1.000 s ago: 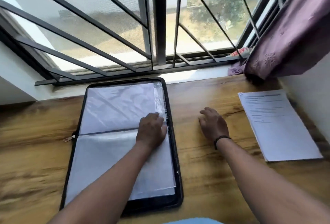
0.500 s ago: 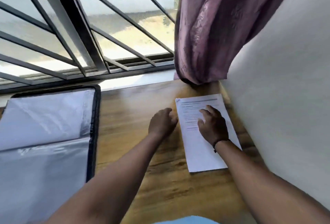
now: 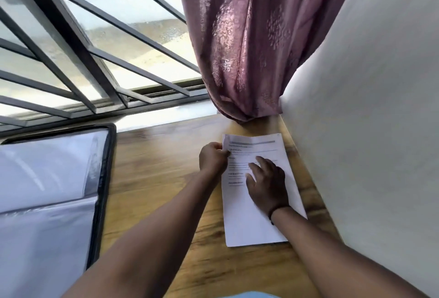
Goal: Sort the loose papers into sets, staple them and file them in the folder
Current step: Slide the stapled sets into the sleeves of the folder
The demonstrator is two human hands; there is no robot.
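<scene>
A set of white printed papers (image 3: 247, 221) lies on the wooden table (image 3: 161, 178) close to the right wall. My left hand (image 3: 212, 158) pinches the papers' upper left edge between thumb and curled fingers. My right hand (image 3: 267, 184) lies flat on the middle of the sheet with spread fingers, a dark band at its wrist. The open black zip folder (image 3: 104, 178) with clear plastic sleeves lies at the left, partly out of frame. No stapler shows.
A white wall (image 3: 368, 119) runs along the table's right edge. A purple curtain (image 3: 249, 43) hangs down to the table just behind the papers. A barred window (image 3: 95, 60) and its sill border the table's far side.
My view swung right from the folder to the papers. My left hand left the folder sleeve, crossed the table and took hold of the papers' left edge. My right hand came down onto the sheet.
</scene>
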